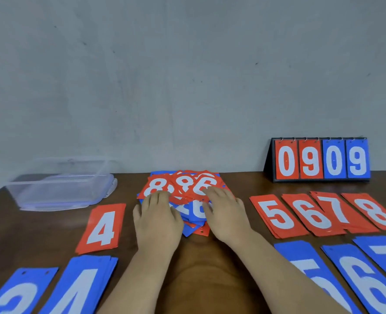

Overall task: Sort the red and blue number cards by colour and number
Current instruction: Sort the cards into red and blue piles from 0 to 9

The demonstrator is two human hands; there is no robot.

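Card pile (185, 185), red and blue mixed, sits mid-desk (40, 227) toward the far edge, loosely fanned (top ones show 8, 8, 6). Left hand (158, 219) and right hand (227, 214) both lie flat on its near half, fingers straight, gripping nothing.

Red 4 (102, 227) lies just left of the pile. Red 5 (278, 215), red 6 (312, 217), red 7 (339, 209) and red 8 (375, 213) form a tight row to the right, some overlapping.

Along the near edge:
- left: cropped blue stack (17, 295), blue 4 (81, 287)
- right: blue 5 (300, 257), blue 6 (364, 279), blue 7 (382, 250)

Scoreboard (321, 162) reading 0909 is at the far right corner, plastic box (63, 184) far left.
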